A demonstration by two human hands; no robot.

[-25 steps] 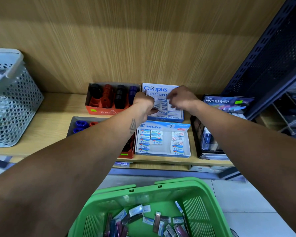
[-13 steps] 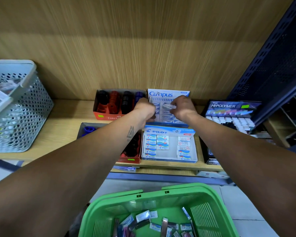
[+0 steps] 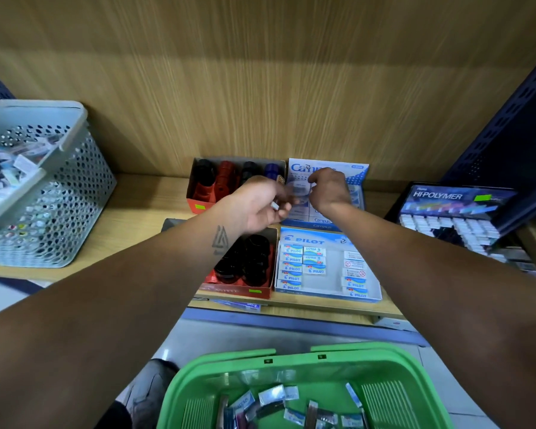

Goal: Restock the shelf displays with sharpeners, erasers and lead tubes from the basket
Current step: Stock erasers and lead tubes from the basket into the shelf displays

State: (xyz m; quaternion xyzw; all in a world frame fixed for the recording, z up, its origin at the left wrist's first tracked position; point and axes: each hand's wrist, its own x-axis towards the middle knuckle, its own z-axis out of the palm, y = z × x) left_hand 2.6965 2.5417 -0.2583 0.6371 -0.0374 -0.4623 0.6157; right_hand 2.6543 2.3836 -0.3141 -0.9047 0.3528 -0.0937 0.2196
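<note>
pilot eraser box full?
No. The Pilot box holds erasers in columns at its left and right, with a bare white gap down the middle.

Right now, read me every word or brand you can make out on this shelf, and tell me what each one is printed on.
"Campus": header of the blue-and-white Campus box, partly hidden by the right hand; again on its front edge.
"PILOT": lid of the Pilot box and its erasers.
"HI-POLYMER": black Hi-Polymer display.
Too small or blurred: green stickers, basket packets, small print.
</note>
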